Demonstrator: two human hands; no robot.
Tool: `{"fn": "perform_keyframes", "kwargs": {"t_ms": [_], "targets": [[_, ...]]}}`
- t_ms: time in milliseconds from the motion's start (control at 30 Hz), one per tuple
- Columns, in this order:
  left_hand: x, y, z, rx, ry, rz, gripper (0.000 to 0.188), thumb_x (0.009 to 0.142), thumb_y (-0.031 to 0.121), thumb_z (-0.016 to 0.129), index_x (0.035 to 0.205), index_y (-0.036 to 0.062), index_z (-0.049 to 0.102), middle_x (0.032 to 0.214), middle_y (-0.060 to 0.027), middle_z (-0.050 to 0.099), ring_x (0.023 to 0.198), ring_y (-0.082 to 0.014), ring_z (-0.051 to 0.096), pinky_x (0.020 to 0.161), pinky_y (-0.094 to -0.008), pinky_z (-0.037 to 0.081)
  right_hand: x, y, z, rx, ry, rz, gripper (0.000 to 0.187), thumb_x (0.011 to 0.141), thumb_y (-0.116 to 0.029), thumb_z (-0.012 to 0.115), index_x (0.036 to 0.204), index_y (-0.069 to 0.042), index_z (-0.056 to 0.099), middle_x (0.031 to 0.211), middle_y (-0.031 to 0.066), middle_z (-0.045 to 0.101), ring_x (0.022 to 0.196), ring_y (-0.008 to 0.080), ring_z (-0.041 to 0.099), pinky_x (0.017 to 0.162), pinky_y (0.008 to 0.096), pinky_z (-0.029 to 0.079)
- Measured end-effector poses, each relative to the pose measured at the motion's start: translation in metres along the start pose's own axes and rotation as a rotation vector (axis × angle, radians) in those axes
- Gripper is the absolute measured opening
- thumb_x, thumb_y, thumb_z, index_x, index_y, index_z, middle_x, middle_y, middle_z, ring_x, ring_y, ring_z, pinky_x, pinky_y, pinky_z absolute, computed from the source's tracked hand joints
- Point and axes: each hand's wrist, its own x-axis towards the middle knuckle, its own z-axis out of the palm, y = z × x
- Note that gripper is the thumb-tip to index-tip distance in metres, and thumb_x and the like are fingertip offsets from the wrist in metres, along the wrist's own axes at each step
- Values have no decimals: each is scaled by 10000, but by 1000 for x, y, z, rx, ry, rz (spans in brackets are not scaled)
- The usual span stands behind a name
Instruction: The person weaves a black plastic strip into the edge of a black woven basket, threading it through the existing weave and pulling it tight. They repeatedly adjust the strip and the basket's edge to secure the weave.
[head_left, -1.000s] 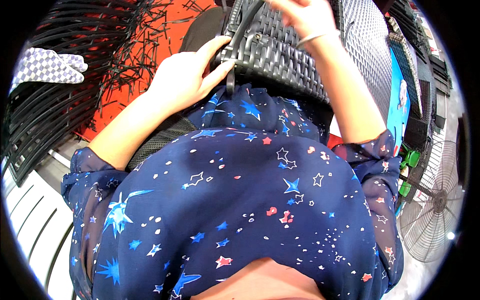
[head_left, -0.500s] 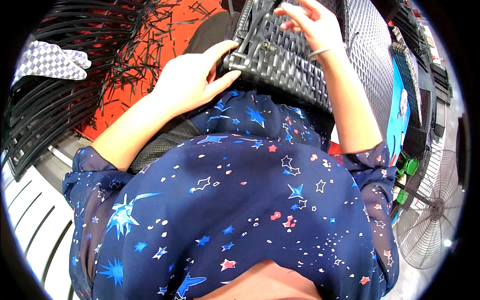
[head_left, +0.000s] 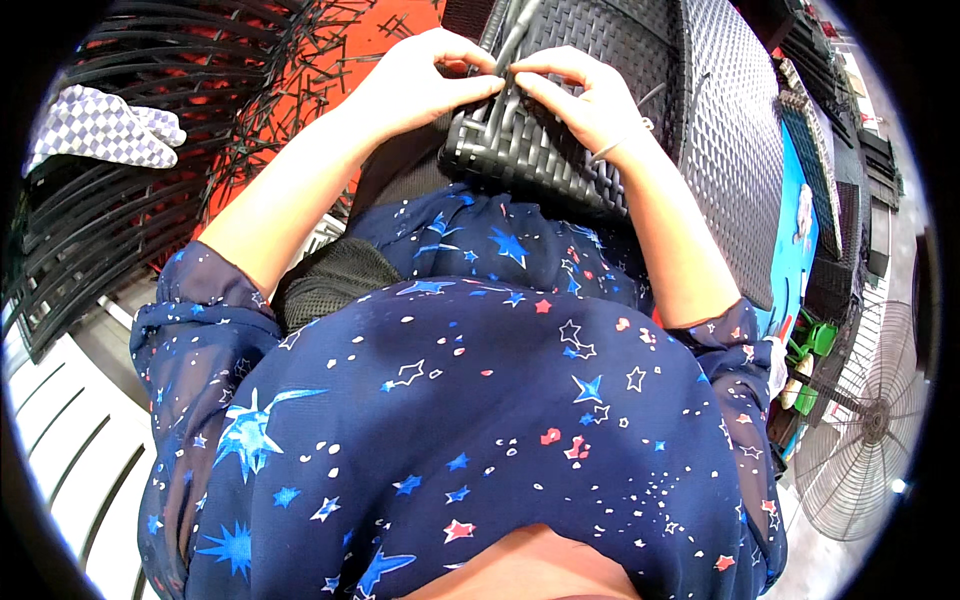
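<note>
A black woven wicker frame (head_left: 535,155) rests across my lap, its near corner toward me. Both my hands meet over its upper left edge. My left hand (head_left: 425,85) comes from the left, thumb and forefinger pinched on a black plastic wicker strip (head_left: 517,35) at that edge. From the right, my right hand (head_left: 590,98) pinches the same strip, its fingertips close to the left ones. The strip runs up and away above my fingers. Where exactly it passes between the fingertips is partly hidden.
Loose black strips hang in a thick bundle (head_left: 110,215) at left, with a checkered glove (head_left: 105,128) on them. Cut scraps litter a red surface (head_left: 350,40). A large woven panel (head_left: 730,130) stands at right, and a fan (head_left: 870,420) lower right.
My right hand has come down and left from above the weave to the edge. My left hand has moved up and right from the near corner, and both now pinch the strip.
</note>
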Motion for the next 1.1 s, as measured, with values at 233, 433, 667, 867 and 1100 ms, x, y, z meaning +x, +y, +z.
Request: {"fn": "perform_keyframes", "kwargs": {"t_ms": [233, 433, 667, 867, 1100], "targets": [[-5, -5, -5, -358, -12, -244, 277, 851, 230, 740, 1030, 20, 719, 967, -24, 696, 902, -92, 622, 850, -250, 476, 4, -9, 8, 34, -35, 108, 267, 801, -296, 751, 969, -89, 751, 952, 87, 711, 909, 208, 673, 851, 317, 513], [-3, -3, -5, -342, 9, -246, 278, 856, 235, 732, 1035, 22, 725, 972, -30, 704, 903, -99, 629, 849, -247, 473, 5, -14, 11, -13, -10, 113, 293, 788, -333, 764, 947, -87, 749, 932, 79, 704, 892, 194, 675, 834, 322, 522], [0, 0, -8, -322, 1, -241, 277, 854, 245, 733, 1034, 35, 728, 964, -23, 704, 897, -93, 625, 849, -250, 470, -1, -10, 10, -27, 19, 20, 284, 801, -296, 751, 985, -80, 732, 945, 81, 686, 912, 209, 665, 858, 326, 515], [5, 1, -8, -343, -14, -302, 262, 848, 236, 735, 1031, 49, 731, 958, -12, 703, 888, -86, 621, 828, -248, 467, 0, -6, 12, -119, 52, -110, 300, 797, -291, 745, 1016, -88, 722, 966, 102, 661, 940, 255, 643, 876, 346, 506], [2, 5, -6, -289, 71, -147, 230, 844, 205, 750, 996, 33, 740, 944, -17, 706, 921, -91, 627, 859, -251, 471, -9, -5, 10, -105, 85, -106, 301, 786, -292, 762, 1008, -91, 724, 970, 101, 665, 957, 263, 646, 882, 350, 507]]}}
